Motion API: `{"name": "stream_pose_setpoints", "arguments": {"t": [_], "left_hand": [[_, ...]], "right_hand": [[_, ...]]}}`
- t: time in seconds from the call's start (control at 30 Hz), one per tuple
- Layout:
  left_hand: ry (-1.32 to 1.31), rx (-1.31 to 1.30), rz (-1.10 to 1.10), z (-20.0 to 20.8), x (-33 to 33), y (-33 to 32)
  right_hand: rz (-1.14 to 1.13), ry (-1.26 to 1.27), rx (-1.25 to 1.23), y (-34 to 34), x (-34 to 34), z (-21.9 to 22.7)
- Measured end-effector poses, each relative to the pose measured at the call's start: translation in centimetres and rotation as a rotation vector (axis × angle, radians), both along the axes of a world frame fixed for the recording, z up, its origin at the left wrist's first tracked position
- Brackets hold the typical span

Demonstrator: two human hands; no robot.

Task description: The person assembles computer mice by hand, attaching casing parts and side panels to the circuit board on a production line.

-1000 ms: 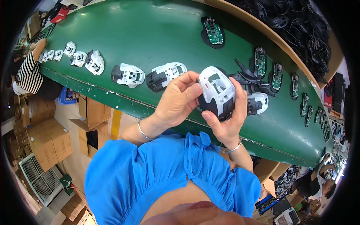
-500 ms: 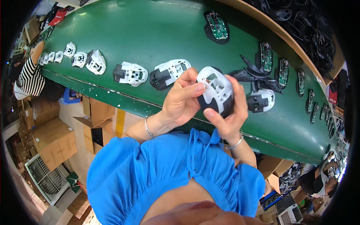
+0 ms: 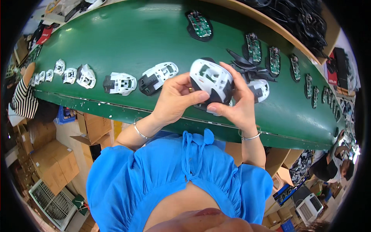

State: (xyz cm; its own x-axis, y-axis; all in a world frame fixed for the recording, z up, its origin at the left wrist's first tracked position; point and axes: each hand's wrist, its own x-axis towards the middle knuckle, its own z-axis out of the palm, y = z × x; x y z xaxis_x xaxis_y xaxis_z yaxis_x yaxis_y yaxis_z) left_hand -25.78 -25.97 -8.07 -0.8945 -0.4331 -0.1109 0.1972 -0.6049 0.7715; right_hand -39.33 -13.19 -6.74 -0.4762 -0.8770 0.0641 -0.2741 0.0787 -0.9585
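Note:
Both hands hold a white and black computer mouse shell (image 3: 210, 75) above the near edge of the green table. My left hand (image 3: 174, 100) grips its left side, thumb pressed on the lower front edge. My right hand (image 3: 240, 101) wraps its right side, fingers behind and thumb below. Left of them lie similar shells, the nearest being a white and black mouse shell (image 3: 160, 75). Partly hidden behind my right hand are another mouse shell (image 3: 261, 89) and a pile of curved black plastic pieces (image 3: 249, 71).
Mouse bases with green circuit boards (image 3: 253, 48) line the right of the green table (image 3: 127, 38). A carton of black parts (image 3: 288, 21) stands at the far edge. A person's striped sleeve (image 3: 22, 96) shows at left, another person (image 3: 330, 164) at right. Cardboard boxes (image 3: 56, 164) stand lower left.
The shell has tilted in my hands, and my left thumb has slid from its upper left rim down to its lower edge. The whole view has shifted, so the table's things appear farther left.

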Motion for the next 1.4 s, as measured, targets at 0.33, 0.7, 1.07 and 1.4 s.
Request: {"name": "stream_pose_setpoints", "arguments": {"t": [0.33,0.7,1.07,1.4], "left_hand": [[0.05,0.266,-0.005,-0.1,-0.4,1.7],[-0.091,-1.31,-0.212,0.2,-1.4,0.3],[-0.131,-1.838,-0.397,-3.2,-0.4,-2.0],[-0.542,-1.811,0.055,-2.7,2.0,-10.9]], "right_hand": [[-0.203,-0.027,-0.255,1.7,2.5,-2.1],[-0.984,0.383,0.016,14.6,-9.5,-2.1],[-0.693,0.943,0.419,13.0,-9.6,-0.9],[-0.228,1.001,0.822,2.5,-7.4,0.2]]}}
